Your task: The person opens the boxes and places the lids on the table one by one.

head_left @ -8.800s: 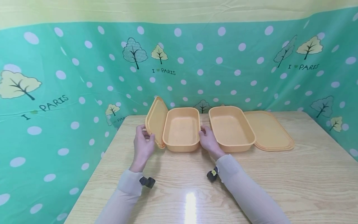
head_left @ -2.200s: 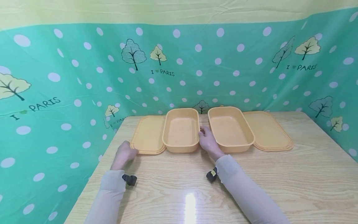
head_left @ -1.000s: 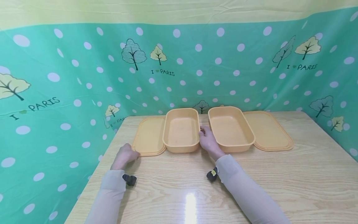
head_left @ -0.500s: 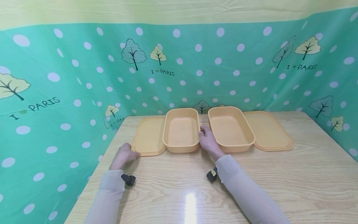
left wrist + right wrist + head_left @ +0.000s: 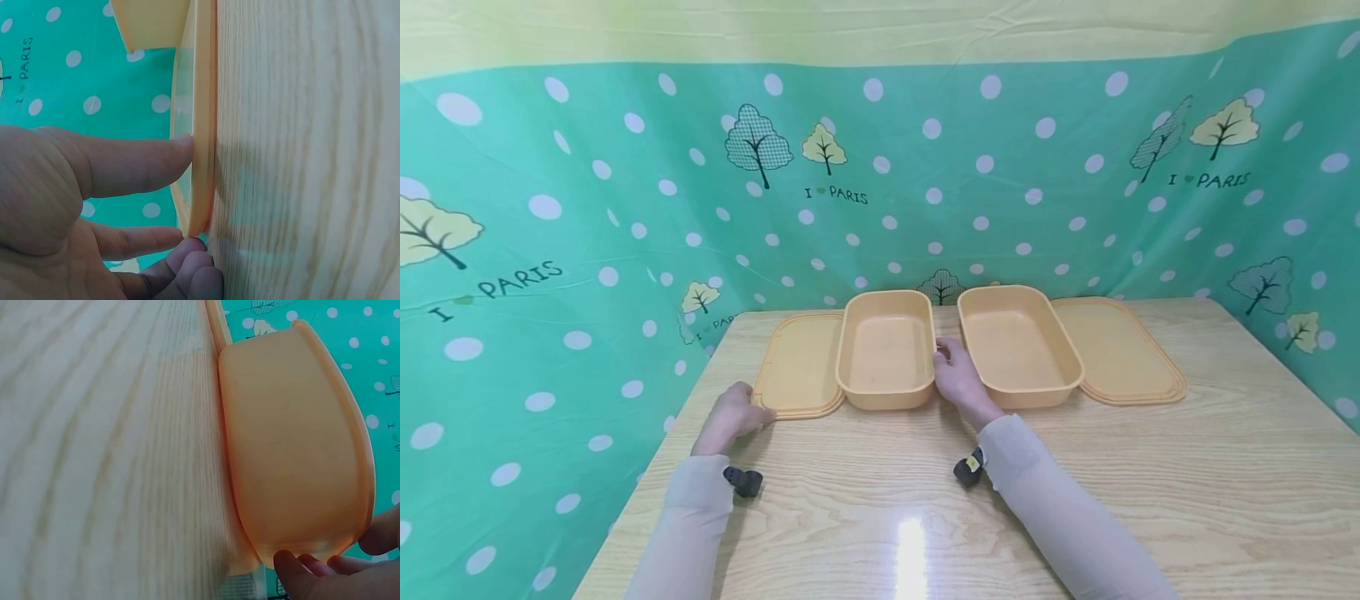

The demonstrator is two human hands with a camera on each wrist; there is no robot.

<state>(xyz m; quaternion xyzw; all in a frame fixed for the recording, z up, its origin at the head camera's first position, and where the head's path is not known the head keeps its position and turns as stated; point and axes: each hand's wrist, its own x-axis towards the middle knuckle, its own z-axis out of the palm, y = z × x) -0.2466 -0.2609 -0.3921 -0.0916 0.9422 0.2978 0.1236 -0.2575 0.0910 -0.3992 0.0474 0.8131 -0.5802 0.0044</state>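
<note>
My left hand [image 5: 730, 417] is at the near left corner of a pale orange lid [image 5: 801, 362], which lies flat on the table. In the left wrist view, the thumb touches the front edge of this lid [image 5: 203, 125] while the bent fingers meet its corner. Immediately right of the lid stands a matching rectangular food container [image 5: 887, 346], upright and without a cover. My right hand [image 5: 958, 375] touches its right side from outside. Several fingertips rest against the container [image 5: 287, 437] in the right wrist view, near one corner; I see none inside it.
A second open container [image 5: 1018, 346] stands at right, close to my right hand. Its flat lid [image 5: 1120, 350] lies beyond it, partly hidden by that container. A green dotted curtain [image 5: 925, 167] hangs behind and left of the wooden table [image 5: 865, 483].
First the left lid was tilted upright against the container in my left hand. It came down flat, then shifted slightly nearer and right. My right hand has barely moved.
</note>
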